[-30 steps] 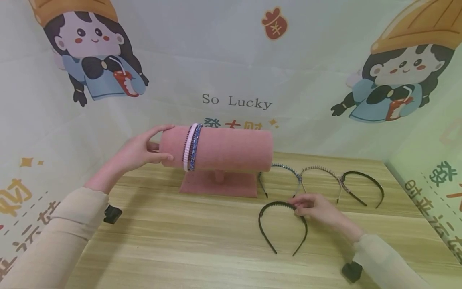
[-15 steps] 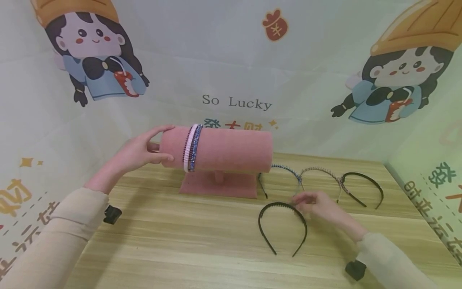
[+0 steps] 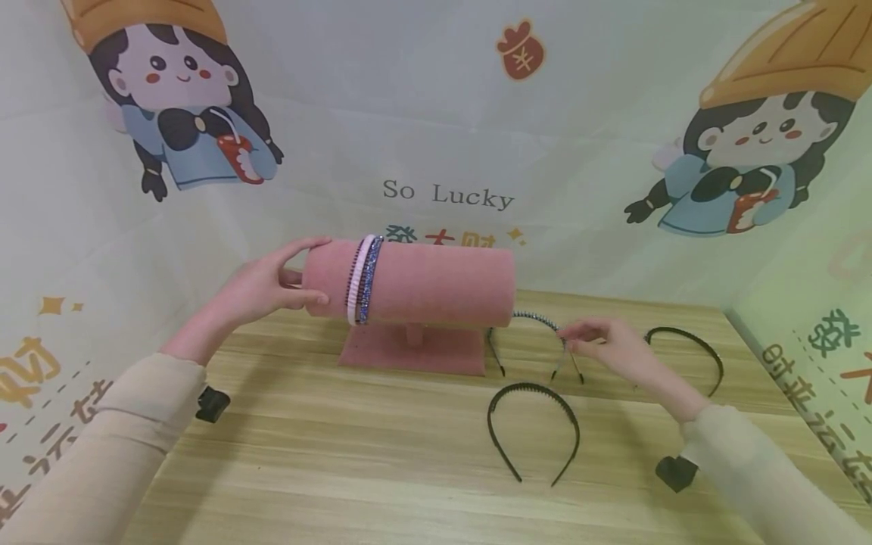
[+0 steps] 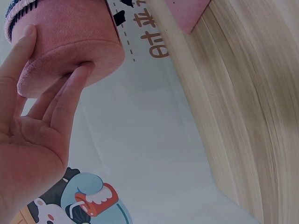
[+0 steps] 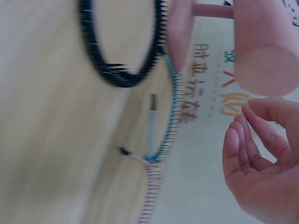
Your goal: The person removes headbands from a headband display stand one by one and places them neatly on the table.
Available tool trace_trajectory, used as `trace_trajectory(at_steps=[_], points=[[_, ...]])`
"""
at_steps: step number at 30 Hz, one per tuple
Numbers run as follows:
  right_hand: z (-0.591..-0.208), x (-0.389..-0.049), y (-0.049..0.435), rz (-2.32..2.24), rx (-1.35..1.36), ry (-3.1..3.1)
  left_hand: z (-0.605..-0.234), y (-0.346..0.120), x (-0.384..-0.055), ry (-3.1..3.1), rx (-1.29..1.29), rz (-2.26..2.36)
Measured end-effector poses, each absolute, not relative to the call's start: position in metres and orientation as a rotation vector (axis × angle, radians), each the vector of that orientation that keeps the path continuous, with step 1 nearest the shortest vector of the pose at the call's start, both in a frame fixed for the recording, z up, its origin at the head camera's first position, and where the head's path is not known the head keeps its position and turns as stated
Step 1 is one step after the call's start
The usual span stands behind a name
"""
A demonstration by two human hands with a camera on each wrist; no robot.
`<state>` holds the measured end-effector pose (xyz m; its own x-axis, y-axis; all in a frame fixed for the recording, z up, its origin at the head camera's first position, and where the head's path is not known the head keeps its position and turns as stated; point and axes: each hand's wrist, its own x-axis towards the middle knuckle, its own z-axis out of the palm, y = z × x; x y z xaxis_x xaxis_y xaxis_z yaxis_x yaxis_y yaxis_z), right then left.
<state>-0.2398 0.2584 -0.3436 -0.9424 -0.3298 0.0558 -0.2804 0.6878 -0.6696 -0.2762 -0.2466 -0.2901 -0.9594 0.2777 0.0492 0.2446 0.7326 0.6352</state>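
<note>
At the left end of a pink velvet display stand (image 3: 443, 284), my left hand (image 3: 262, 280) grips the padded roll. In the left wrist view the thumb (image 4: 29, 35) lies on its side while fingers reach into its end. A pale pink headband (image 3: 354, 284) and a glittery blue headband (image 3: 369, 280) circle the roll. My right hand (image 3: 616, 352) hovers by the right side of a blue toothed headband (image 3: 534, 316), fingers loosely bent and holding nothing. It partly hides a pinkish toothed headband (image 5: 152, 186). A black toothed headband (image 3: 531, 386) lies in front.
Another black headband (image 3: 691, 337) rests at the right of the wooden table (image 3: 341, 454). A printed cloth backdrop (image 3: 381, 113) stands behind and at both sides. The stand's flat base (image 3: 409, 359) sits near the table's back.
My right hand has let go of the front black headband, which stays on the table, and has moved back toward the row of headbands. The left hand keeps its grip on the stand.
</note>
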Motion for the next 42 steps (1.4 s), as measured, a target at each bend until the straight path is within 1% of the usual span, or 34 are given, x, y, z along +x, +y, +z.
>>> trace_trajectory(at_steps=[9,16,23,33,42], points=[[-0.299,-0.251,0.243,-1.104,-0.494,2.889,-0.291,-0.250,-0.278,2.847,0.469,1.058],[-0.268,-0.260,0.220,-1.142,-0.540,2.992,-0.290,-0.250,-0.279,2.827,0.462,1.084],[-0.244,-0.268,0.190,-1.197,-0.524,2.993,-0.289,-0.250,-0.279,2.815,0.468,1.074],[-0.226,-0.281,0.147,-1.333,-0.630,2.952,-0.287,-0.251,-0.278,2.770,0.509,1.112],[-0.228,-0.290,0.116,-1.443,-0.722,2.890,-0.288,-0.251,-0.278,2.745,0.505,1.133]])
